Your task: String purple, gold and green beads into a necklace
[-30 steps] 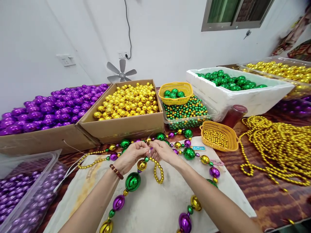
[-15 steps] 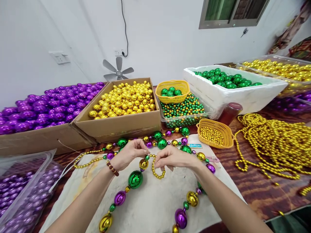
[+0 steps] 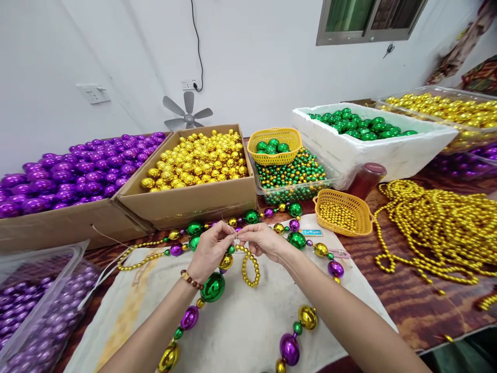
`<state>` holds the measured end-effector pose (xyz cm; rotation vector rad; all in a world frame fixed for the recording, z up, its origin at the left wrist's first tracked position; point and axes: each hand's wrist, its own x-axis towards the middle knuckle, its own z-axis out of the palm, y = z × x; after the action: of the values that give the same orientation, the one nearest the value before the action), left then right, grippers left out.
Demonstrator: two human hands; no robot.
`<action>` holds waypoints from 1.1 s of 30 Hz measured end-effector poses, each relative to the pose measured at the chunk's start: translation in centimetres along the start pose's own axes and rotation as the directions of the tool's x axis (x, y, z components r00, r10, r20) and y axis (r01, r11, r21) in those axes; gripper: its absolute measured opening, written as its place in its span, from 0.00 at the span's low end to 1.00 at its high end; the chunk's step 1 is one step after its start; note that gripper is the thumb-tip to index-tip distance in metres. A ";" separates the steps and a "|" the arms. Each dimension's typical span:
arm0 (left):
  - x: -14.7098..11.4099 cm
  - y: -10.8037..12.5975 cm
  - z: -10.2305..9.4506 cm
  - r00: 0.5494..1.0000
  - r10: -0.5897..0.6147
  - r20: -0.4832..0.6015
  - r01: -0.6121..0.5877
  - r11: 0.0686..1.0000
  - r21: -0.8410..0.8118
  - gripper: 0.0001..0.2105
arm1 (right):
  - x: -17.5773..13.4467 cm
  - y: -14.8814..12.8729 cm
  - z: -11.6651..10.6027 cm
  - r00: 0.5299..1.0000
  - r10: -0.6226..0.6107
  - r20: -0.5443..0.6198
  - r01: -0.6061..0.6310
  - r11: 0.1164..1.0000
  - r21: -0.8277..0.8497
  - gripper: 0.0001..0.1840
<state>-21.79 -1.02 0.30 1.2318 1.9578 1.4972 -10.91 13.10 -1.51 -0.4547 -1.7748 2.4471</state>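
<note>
My left hand [image 3: 213,247], with a beaded bracelet [image 3: 192,280] on its wrist, is closed in a pinch on a thin thread [image 3: 229,226]. My right hand [image 3: 266,241] pinches at the same spot, its fingertips meeting the left ones. Just below the fingers hangs a loop of small gold beads [image 3: 251,275]. From beside my left hand, a garland with a large green ball [image 3: 213,287] and a purple ball [image 3: 189,317] runs down toward me. Another strand with a purple ball [image 3: 289,348] lies under my right forearm. The exact thread ends are hidden by the fingers.
Behind the cloth [image 3: 248,321] stand a carton of gold balls [image 3: 186,204], a carton of purple balls [image 3: 70,223], a tub of small beads [image 3: 298,194] and a foam box [image 3: 373,150]. A yellow basket [image 3: 363,223], a dark red jar [image 3: 367,180] and piled gold bead strings [image 3: 438,228] sit right.
My right hand has moved up and left from the gold bead loop to meet the left fingertips. The loop now hangs below them. My left hand has shifted slightly lower.
</note>
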 end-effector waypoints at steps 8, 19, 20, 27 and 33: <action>-0.1 0.1 0.6 0.996 0.043 -0.084 -0.046 0.998 -0.037 0.06 | 0.9 0.8 0.1 0.993 -0.055 -0.105 0.049 0.997 -0.055 0.03; 0.0 0.0 -0.4 0.986 -0.149 -0.075 0.111 0.922 -0.371 0.09 | -3.8 -1.1 -1.0 0.929 -0.349 -0.125 0.360 0.929 0.088 0.05; -0.1 0.1 -0.5 0.983 -0.180 -0.044 0.145 0.896 -0.419 0.09 | -3.9 -1.0 -0.5 0.927 -0.360 -0.100 0.369 0.925 0.087 0.06; -0.3 -0.1 -1.1 0.970 -0.242 -0.010 0.198 0.813 -0.547 0.10 | -4.2 1.4 0.7 0.923 -0.385 -0.023 0.373 0.906 -0.201 0.05; 0.2 0.1 -0.8 0.978 -0.158 0.136 0.194 0.929 -0.315 0.08 | -4.8 -0.1 -0.2 0.902 -0.409 0.136 0.414 0.733 -0.540 0.05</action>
<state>-22.45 -1.32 0.71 0.9458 1.6199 1.5501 -6.27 12.13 -0.60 -0.0547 -2.2883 1.6106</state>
